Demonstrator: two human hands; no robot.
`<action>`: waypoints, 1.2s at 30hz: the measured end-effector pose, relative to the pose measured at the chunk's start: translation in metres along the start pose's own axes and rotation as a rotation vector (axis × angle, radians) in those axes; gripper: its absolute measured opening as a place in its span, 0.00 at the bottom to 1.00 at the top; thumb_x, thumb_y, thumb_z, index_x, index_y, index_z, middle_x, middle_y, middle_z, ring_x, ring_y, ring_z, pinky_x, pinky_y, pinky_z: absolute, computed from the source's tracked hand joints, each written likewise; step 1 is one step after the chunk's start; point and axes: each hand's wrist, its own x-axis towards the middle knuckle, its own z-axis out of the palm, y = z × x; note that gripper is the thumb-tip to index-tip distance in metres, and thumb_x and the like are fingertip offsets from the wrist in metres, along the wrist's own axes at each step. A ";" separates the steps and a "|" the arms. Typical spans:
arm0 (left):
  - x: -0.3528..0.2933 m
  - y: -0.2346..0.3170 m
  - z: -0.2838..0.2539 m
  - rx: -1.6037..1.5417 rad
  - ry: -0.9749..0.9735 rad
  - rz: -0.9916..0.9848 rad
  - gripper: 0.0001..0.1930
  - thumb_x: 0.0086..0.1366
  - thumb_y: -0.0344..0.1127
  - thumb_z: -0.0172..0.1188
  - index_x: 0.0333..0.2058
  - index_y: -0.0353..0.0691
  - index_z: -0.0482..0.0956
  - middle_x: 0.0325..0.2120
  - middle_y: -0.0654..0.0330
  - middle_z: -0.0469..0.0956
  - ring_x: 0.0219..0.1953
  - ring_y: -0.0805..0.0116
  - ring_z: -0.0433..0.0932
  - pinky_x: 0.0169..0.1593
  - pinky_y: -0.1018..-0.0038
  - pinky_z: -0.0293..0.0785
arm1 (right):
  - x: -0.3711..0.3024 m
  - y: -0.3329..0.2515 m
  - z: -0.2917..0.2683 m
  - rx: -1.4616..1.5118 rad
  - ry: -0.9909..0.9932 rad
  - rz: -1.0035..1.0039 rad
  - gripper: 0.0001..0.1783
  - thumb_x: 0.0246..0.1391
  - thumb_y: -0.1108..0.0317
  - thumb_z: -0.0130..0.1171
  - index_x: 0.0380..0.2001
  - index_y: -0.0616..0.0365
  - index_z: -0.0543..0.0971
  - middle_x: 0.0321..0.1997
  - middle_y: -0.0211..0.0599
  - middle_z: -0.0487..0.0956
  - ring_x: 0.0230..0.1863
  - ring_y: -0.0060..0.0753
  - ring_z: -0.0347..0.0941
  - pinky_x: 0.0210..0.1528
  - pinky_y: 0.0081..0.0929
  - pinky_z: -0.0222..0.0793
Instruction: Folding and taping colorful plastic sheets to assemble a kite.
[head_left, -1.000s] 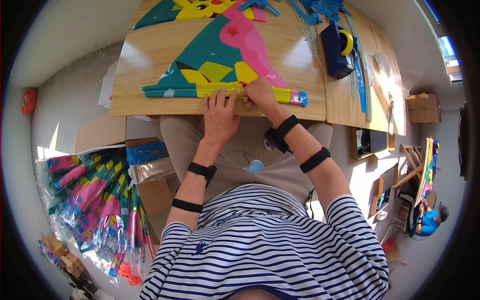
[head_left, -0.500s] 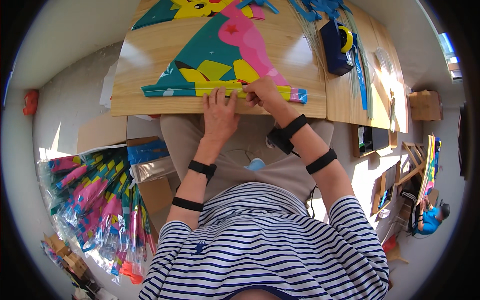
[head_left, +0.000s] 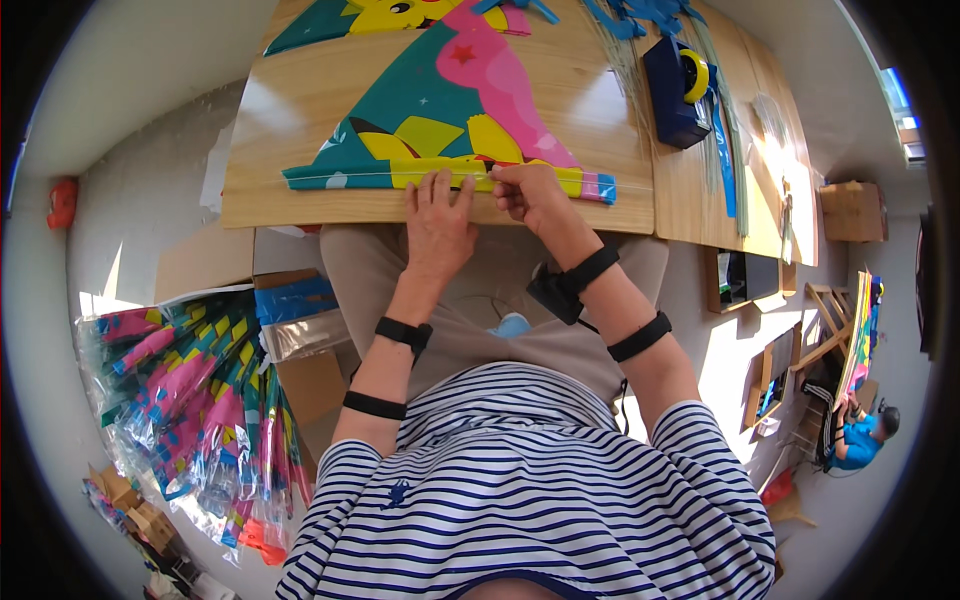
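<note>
A triangular kite (head_left: 400, 105) in green, pink and yellow printed fabric lies on the wooden table, its near edge folded into a long narrow band. Along that band runs a thin pale rod (head_left: 350, 176). My left hand (head_left: 440, 215) lies flat with its fingers apart, the fingertips resting on the band near its middle. Just to the right, my right hand (head_left: 535, 195) is closed in a pinch over the band at the rod's end. What exactly sits between its fingertips is partly hidden.
Another printed kite (head_left: 390, 15) lies at the table's far edge. A dark blue tape dispenser (head_left: 672, 95) with yellow tape stands at the right, near blue strips (head_left: 645, 15) and thin rods. Bagged kites (head_left: 200, 400) fill the floor at left. Another person (head_left: 860, 440) sits far right.
My right hand has turned slightly, its fingers staying at the band near the same place. The left hand stays on the band almost unmoved.
</note>
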 end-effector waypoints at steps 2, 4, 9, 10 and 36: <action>0.000 -0.001 0.000 -0.009 0.000 -0.002 0.40 0.45 0.37 0.77 0.61 0.48 0.76 0.60 0.50 0.69 0.66 0.46 0.65 0.69 0.44 0.60 | -0.007 0.004 0.003 0.008 0.031 -0.065 0.08 0.58 0.67 0.67 0.35 0.60 0.82 0.23 0.34 0.82 0.19 0.28 0.77 0.18 0.21 0.61; -0.001 0.000 0.001 -0.014 -0.001 -0.006 0.40 0.45 0.37 0.77 0.61 0.48 0.76 0.60 0.50 0.69 0.66 0.46 0.65 0.70 0.44 0.59 | -0.008 0.006 0.003 -0.011 0.094 -0.203 0.09 0.59 0.68 0.65 0.35 0.64 0.82 0.24 0.35 0.82 0.19 0.28 0.78 0.19 0.24 0.63; 0.000 0.002 -0.002 -0.036 -0.010 -0.031 0.39 0.46 0.37 0.77 0.61 0.48 0.76 0.60 0.49 0.69 0.66 0.45 0.65 0.70 0.44 0.58 | -0.016 0.007 -0.003 -0.375 0.217 -0.597 0.08 0.58 0.70 0.64 0.35 0.66 0.83 0.28 0.40 0.83 0.26 0.38 0.81 0.27 0.38 0.73; 0.000 0.002 -0.001 -0.039 -0.009 -0.029 0.40 0.46 0.37 0.77 0.61 0.48 0.76 0.60 0.49 0.69 0.66 0.45 0.65 0.70 0.44 0.58 | -0.013 0.012 -0.003 -0.547 0.267 -0.773 0.07 0.56 0.71 0.64 0.34 0.64 0.83 0.30 0.41 0.83 0.28 0.42 0.81 0.30 0.40 0.74; 0.000 -0.008 -0.001 -0.142 0.019 -0.006 0.32 0.49 0.33 0.71 0.56 0.37 0.77 0.60 0.49 0.72 0.66 0.48 0.67 0.71 0.47 0.58 | 0.031 0.025 0.030 -1.158 0.287 -1.066 0.05 0.50 0.70 0.61 0.30 0.52 0.85 0.33 0.43 0.81 0.35 0.53 0.80 0.38 0.47 0.76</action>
